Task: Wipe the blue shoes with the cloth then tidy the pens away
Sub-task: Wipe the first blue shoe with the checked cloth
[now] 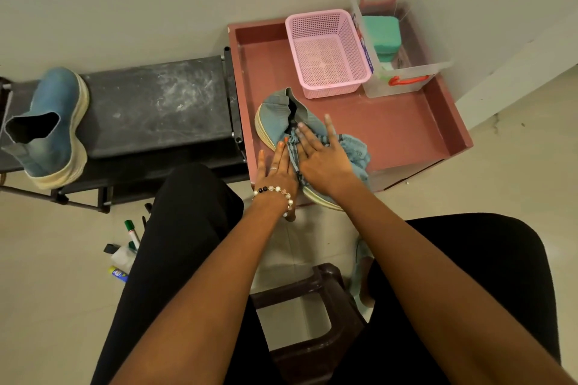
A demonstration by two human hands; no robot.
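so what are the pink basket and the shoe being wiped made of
The pink basket looks like moulded plastic: stiff walls pierced by an even grid of small holes, matte. The shoe under the hands seems to have a soft knitted fabric upper, its collar slumping in folds, on a pale ribbed sole, probably rubber or foam.

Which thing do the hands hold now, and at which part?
Nothing is gripped: right hand presses the cloth flat onto the shoe; left hand rests flat beside it.

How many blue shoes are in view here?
2. One blue slip-on shoe stands on the dark bench at left; the other blue shoe lies in the reddish tray under both hands and the cloth. None seems hidden.
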